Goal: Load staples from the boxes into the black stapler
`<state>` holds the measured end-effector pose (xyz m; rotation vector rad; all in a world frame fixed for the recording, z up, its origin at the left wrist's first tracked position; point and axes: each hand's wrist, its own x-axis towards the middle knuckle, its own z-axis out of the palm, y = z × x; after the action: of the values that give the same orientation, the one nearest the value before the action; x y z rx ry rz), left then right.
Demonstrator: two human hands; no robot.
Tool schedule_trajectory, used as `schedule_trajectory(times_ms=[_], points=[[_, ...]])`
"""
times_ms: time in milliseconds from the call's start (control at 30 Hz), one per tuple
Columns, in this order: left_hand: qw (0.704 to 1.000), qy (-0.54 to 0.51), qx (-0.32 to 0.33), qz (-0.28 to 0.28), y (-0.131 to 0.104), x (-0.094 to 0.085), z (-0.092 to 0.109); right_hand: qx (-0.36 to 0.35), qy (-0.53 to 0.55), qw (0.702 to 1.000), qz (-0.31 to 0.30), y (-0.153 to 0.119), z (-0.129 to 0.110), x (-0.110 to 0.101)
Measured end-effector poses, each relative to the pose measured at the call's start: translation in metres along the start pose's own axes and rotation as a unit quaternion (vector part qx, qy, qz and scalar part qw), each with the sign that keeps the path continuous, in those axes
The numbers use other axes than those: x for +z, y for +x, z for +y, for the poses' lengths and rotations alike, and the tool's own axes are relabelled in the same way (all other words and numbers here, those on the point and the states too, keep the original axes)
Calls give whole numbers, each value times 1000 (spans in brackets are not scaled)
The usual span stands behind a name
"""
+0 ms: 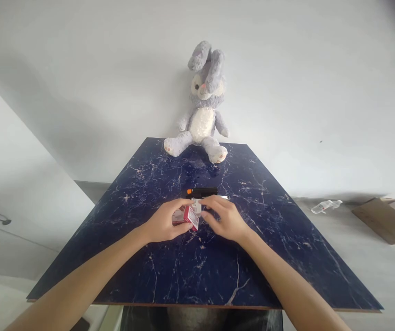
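Note:
My left hand (166,221) is closed around a small red-and-white cardboard box (191,218), thumb below and fingers above. The box is tilted over the table, with a printed end turned to the right. My right hand (228,218) comes in from the other side, its thumb and fingers bent around a small white piece (197,207) at the box's far end. Whether that piece is a flap of the box or a separate item, I cannot tell. Just beyond both hands lies a dark, stick-like object with an orange end (202,191). A thin silvery item (224,197) shows beside it, partly hidden by my right hand.
The dark blue marbled table (190,271) spreads beneath my hands. At its far edge a grey plush rabbit (204,105) sits against the wall. On the floor to the right are a clear plastic bottle (325,206) and a cardboard box (385,220).

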<state>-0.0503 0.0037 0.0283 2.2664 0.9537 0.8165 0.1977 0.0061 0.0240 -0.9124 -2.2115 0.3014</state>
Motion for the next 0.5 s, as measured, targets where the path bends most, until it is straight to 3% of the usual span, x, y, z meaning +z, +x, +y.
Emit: schedule_trajectory(times_ms=[133, 300, 433, 500], points=[[1000, 21, 18, 9, 0, -5, -6, -20, -12, 999, -24, 1, -5, 5], [992, 82, 80, -50, 5, -24, -25, 25, -30, 999, -21, 0, 22, 1], [995, 98, 17, -33, 6, -39, -37, 51, -38, 998, -27, -1, 33, 1], [992, 112, -19, -53, 6, -41, -42, 45, -36, 998, -38, -1, 32, 3]])
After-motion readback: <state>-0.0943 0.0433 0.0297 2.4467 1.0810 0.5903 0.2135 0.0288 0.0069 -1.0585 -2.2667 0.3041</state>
